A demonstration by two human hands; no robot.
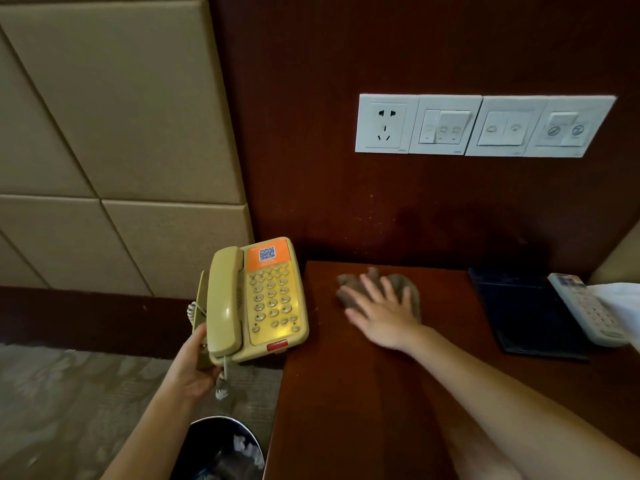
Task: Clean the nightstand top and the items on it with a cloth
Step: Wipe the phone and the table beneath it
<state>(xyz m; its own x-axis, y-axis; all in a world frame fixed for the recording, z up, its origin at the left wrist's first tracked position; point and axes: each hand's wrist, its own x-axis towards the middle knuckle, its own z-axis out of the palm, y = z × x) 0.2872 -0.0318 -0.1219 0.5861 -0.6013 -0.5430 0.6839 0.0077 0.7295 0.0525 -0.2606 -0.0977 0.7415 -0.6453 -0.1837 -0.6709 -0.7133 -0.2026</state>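
Pressing a crumpled brown cloth (411,289) to the glossy nightstand (346,393), the right hand (381,311) splays its fingers (366,284); the left hand (192,362) clamps a beige plastic telephone (270,296); a round bin (204,445) holds scraps

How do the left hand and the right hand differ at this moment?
The left hand curls round the telephone; the right hand lies flat with spread fingers. The left hand holds it at the nightstand top's left edge; the right hand presses the cloth onto that top. Both are bare.

Single head-worn view (wide-angle), looking forward and down, close over the nightstand (363,393), facing the wall (346,64)
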